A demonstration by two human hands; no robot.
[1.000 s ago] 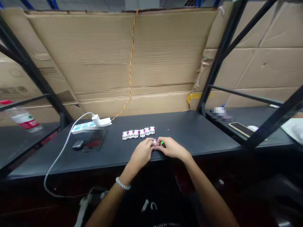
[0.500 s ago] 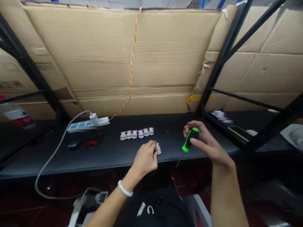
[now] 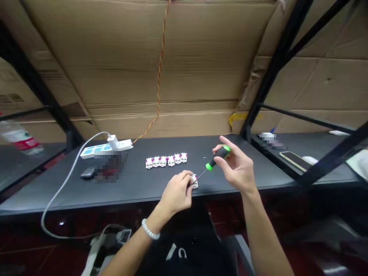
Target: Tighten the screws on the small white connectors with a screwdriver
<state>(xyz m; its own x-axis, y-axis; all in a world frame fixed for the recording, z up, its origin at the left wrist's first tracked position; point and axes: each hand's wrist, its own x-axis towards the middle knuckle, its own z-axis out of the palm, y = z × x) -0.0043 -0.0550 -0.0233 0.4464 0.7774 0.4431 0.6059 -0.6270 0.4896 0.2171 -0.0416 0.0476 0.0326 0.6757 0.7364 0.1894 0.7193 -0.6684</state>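
Observation:
My left hand [image 3: 178, 190], with a pale beaded bracelet at the wrist, pinches a small white-and-purple part [image 3: 195, 181] near the table's front edge. The fingers cover some of that part. In my right hand [image 3: 234, 165] is a screwdriver [image 3: 219, 156] with a black-and-green handle, held between thumb and fingers. Its thin shaft slants down to the left, and the tip is at or very close to the pinched part; contact is too small to make out. Behind the left hand, several similar white-and-purple parts [image 3: 163, 161] stand in a row.
A white power strip [image 3: 123, 145] with a plugged-in charger lies at the back left, its cable looping over the front edge. Near it is a dark mouse-like object [image 3: 87, 173]. Black rack posts [image 3: 260, 90] flank the table. A phone [image 3: 295, 160] lies at the right.
My right hand has moved left and tilted the screwdriver, bringing its shaft from below the table edge to the small part. My left hand has stayed almost in place.

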